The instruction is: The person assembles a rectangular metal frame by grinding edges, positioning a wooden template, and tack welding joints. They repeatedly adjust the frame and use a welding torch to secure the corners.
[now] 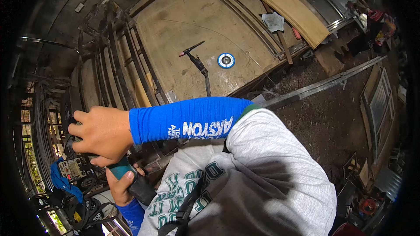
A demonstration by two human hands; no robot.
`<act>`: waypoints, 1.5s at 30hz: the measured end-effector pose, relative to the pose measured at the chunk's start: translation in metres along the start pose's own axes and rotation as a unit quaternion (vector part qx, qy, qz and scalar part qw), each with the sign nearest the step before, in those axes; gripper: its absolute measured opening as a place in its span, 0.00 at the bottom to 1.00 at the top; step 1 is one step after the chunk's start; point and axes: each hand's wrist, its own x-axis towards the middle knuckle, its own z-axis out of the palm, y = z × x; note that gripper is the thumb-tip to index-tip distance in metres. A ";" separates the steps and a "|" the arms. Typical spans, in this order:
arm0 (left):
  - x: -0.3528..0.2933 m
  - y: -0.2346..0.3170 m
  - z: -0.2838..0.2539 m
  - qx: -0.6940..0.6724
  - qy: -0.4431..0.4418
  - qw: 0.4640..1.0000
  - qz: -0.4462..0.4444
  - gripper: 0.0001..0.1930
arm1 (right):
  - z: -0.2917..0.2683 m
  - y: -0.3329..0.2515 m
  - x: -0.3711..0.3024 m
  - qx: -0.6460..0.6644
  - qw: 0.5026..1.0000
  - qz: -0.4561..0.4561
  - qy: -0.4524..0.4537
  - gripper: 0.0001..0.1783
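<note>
A teal-and-black power tool [121,169], shaped like an angle grinder, is low at the left beside my body. My left hand [120,184] is wrapped round its body from below, with the thumb along the side. My right arm reaches across to the left in a blue sleeve. My right hand [101,132] is closed over the tool's front end, its fingers curled over the far side. The tool's head is mostly hidden under that hand. Nearest to my right hand are the dark metal bars [124,76] of a frame.
On the worktable [175,30] lie a welding torch [194,61] with its cable and a blue-rimmed round disc [226,60]. A curved wooden board [280,6] and a rag [273,22] lie at the far right. A welding machine [73,169] stands left. A long metal tube [323,83] extends rightward.
</note>
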 end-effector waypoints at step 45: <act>-0.010 -0.069 -0.034 -0.450 -0.004 0.876 0.175 0.41 | -0.145 0.179 -0.300 0.169 0.715 0.540 0.410 0.13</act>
